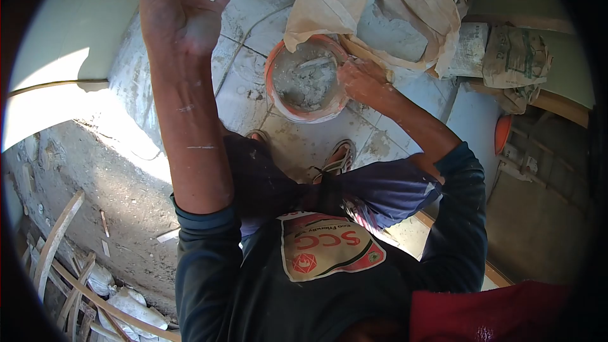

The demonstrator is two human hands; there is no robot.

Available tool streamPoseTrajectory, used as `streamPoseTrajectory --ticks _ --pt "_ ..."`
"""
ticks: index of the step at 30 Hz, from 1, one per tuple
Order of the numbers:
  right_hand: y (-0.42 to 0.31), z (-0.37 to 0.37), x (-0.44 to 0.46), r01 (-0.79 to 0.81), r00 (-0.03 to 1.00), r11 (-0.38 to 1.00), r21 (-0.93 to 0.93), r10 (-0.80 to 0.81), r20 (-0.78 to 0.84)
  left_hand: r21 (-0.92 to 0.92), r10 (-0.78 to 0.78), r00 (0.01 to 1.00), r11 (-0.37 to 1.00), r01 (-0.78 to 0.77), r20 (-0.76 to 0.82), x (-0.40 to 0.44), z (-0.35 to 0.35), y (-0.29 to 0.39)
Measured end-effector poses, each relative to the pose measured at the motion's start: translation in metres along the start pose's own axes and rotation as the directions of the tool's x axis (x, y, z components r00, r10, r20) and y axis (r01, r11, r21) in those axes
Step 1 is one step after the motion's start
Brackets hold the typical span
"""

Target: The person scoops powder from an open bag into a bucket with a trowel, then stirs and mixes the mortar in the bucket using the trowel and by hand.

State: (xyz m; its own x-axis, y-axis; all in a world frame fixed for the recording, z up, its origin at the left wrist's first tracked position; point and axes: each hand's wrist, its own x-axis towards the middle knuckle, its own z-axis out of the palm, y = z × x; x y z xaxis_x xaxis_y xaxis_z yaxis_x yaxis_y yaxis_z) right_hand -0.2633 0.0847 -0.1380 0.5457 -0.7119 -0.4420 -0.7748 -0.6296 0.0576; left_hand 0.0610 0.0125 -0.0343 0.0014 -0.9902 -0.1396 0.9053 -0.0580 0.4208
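Observation:
My left hand (pixel 188 9) is raised at the upper left, its dusty palm turned towards me. Its fingers are loosely bent and apart, with nothing visible in the palm; some fingertips are cut off by the top edge. At the right rim of an orange bucket (pixel 271 92), my right hand (pixel 364 80) is closed around what looks like a trowel. The pale, flat blade of this trowel (pixel 315 62) lies over wet grey mortar (pixel 307 88) in the bucket. My fingers hide the handle.
Behind the bucket stands a torn paper sack (pixel 329 3) showing grey powder (pixel 389 35). More sacks (pixel 516 57) lie at right. Mortar-stained tiles (pixel 244 98) are under the bucket, close to my sandalled feet (pixel 339 157). Wood strips (pixel 60 240) and debris lie at lower left.

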Motion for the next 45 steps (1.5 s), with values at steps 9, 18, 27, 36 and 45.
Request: streamPoseTrajectory --ticks 9,18,27,36,45 --pt "-0.025 0.037 -0.022 0.128 0.992 0.990 0.051 -0.127 -0.022 0.111 0.024 0.995 0.994 -0.013 -0.098 0.005 0.007 -0.008" --pt "-0.009 0.029 0.013 0.018 0.985 0.998 0.066 -0.006 -0.172 0.977 -0.022 0.993 -0.183 0.109 -0.115 0.034 -0.065 -0.069" --pt "-0.022 -0.005 -0.020 0.024 0.988 0.986 0.163 0.001 -0.151 0.924 0.075 0.942 0.233 0.302 -0.327 -0.025 -0.186 -0.199" --pt "0.009 0.053 0.039 -0.129 0.957 0.984 0.122 0.091 0.275 0.938 0.287 0.924 0.307 0.162 -0.253 -0.073 -0.111 -0.221" --pt "0.023 0.068 0.002 -0.655 0.585 0.215 0.725 -0.464 0.666 0.832 0.321 0.914 0.554 0.031 -0.248 -0.084 -0.141 -0.228"
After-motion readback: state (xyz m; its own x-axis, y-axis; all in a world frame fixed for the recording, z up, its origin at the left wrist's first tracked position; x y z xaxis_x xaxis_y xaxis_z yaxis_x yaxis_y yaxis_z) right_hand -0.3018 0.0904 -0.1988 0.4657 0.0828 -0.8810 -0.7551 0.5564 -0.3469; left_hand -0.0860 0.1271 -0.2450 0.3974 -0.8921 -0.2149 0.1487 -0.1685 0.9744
